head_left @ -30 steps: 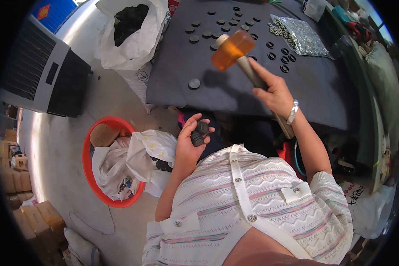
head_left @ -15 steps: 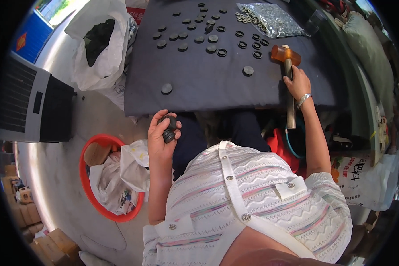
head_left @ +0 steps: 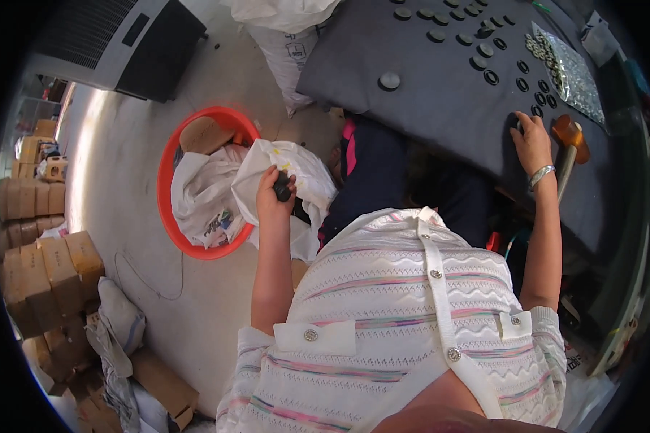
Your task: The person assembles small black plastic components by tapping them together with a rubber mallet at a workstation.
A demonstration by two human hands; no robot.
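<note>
My left hand (head_left: 276,193) is closed around a black ribbed round part (head_left: 282,186), held above the white bag at the basket. On the dark table my right hand (head_left: 533,150) has thumb and fingers pinched on a small round disc (head_left: 518,125), mostly hidden by the fingers. Just right of that hand lies a mallet (head_left: 572,138) with an amber head and a wooden handle, out of my grip. A single grey-topped black disc (head_left: 389,81) rests near the table's left edge. Farther back are several similar discs (head_left: 437,35) and several black rings (head_left: 522,84).
A clear bag of small metal parts (head_left: 576,81) sits at the table's far right. Left of my legs, a red basket (head_left: 167,195) holds white bags. White sacks (head_left: 285,61) stand by the table (head_left: 440,94); a grey-black cooler (head_left: 148,58) and cardboard boxes (head_left: 54,270) are farther left.
My right hand has let go of the mallet and moved left to a disc. My left hand still grips the black part, now nearer the basket. The view has turned left.
</note>
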